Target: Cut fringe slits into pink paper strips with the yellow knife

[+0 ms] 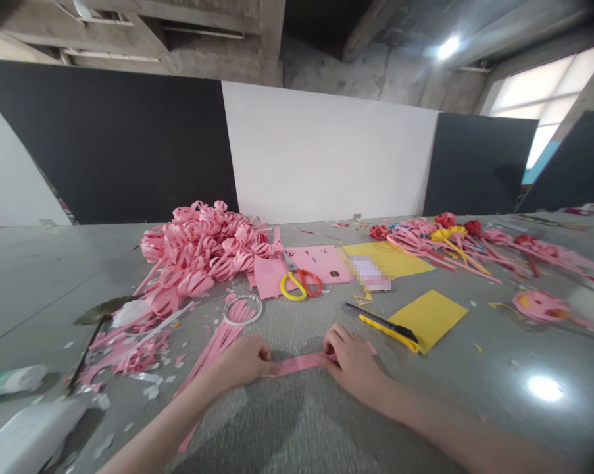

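One pink strip (299, 364), partly covered | left fingers (263, 350) pinching its end | right fingers (334, 338) over it, grip unclear

Pink strip (299, 364): paper, matt. Pink loops (205, 240): same matt paper look. Scissors (295, 268): smooth plastic-handled, metal-bladed. Tape roll (242, 323): glossy, looks plastic. Knife (400, 332): smooth plastic body. Yellow sheet (439, 319): smooth matt paper. Tabletop (479, 415): smooth, glossy enough for glare. White panel (331, 151): smooth, matt. Ceiling (218, 62): rough bare concrete.
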Demonstrator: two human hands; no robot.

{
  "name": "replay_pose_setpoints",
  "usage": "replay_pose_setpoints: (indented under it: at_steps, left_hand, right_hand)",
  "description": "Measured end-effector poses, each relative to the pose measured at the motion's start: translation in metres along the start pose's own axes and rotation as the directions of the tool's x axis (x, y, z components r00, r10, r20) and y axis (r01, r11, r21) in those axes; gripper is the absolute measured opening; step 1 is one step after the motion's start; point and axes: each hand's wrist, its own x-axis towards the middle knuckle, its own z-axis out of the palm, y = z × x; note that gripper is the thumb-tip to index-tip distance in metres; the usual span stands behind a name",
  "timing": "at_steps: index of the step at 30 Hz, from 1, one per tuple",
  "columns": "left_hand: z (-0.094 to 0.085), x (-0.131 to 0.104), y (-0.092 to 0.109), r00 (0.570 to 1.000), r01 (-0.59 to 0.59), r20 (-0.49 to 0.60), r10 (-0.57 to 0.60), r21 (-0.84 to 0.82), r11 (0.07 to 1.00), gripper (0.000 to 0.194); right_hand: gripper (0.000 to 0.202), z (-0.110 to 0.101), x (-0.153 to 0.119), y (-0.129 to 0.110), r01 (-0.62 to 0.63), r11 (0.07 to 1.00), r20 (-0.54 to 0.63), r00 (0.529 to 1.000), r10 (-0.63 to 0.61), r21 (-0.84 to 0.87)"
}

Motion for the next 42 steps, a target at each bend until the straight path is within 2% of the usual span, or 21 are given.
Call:
replay_pose_setpoints:
  at_steps: [8, 15, 22, 25, 28, 30, 33, 36, 38, 40, 42]
  left_hand:
    - [-0.001, 0.001, -0.004, 1.000, 0.003, 0.022, -0.004, 0.040, 0.999, 0.020]
    - [-0.004, -0.003, -0.001, 0.996, 0.070, -0.063, -0.060, 0.166, 0.984, 0.020]
    - [-0.013, -0.010, -0.004, 0.996, 0.082, -0.060, -0.070, 0.223, 0.971, 0.022]
    - [-0.017, -0.013, -0.007, 0.995, 0.095, -0.060, -0.084, 0.234, 0.968, 0.022]
    - [-0.020, -0.017, -0.002, 0.993, 0.099, -0.087, -0.080, 0.245, 0.964, 0.016]
    - [-0.019, -0.020, 0.009, 0.993, 0.064, -0.112, -0.037, 0.242, 0.968, 0.004]
    - [-0.012, -0.025, 0.033, 0.990, -0.076, -0.101, 0.100, 0.217, 0.973, 0.025]
    - [-0.001, -0.029, 0.051, 0.968, -0.231, -0.044, 0.247, 0.227, 0.946, 0.026]
    - [0.005, -0.029, 0.057, 0.941, -0.258, -0.125, 0.316, 0.345, 0.902, 0.023]
    - [0.010, -0.029, 0.058, 0.896, -0.183, -0.284, 0.342, 0.464, 0.866, 0.021]
    - [0.013, -0.028, 0.058, 0.837, -0.135, -0.406, 0.367, 0.497, 0.857, 0.021]
  right_hand:
    - [0.008, 0.001, 0.000, 0.000, 0.011, 1.000, -0.007, 1.000, -0.011, 0.008]
    - [0.010, 0.000, -0.001, -0.001, 0.011, 1.000, -0.014, 1.000, -0.011, -0.004]
    - [0.010, 0.000, -0.001, 0.000, 0.004, 1.000, -0.011, 1.000, -0.004, -0.013]
    - [0.010, -0.001, -0.001, -0.001, 0.007, 0.999, -0.010, 1.000, -0.007, -0.039]
    - [0.009, -0.001, -0.001, -0.005, 0.013, 0.992, -0.025, 1.000, -0.016, -0.128]
    - [0.008, 0.001, -0.002, -0.007, 0.020, 0.976, -0.053, 0.998, -0.033, -0.215]
    - [0.006, 0.005, -0.003, -0.009, 0.041, 0.954, -0.090, 0.993, -0.071, -0.298]
    - [0.008, 0.008, -0.004, -0.009, 0.080, 0.950, -0.086, 0.990, -0.110, -0.300]
    - [0.008, 0.008, -0.004, -0.009, 0.092, 0.952, -0.086, 0.989, -0.122, -0.291]
    - [0.006, 0.007, -0.005, -0.010, 0.099, 0.953, -0.088, 0.988, -0.129, -0.288]
    - [0.005, 0.006, -0.004, -0.011, 0.117, 0.947, -0.080, 0.986, -0.147, -0.298]
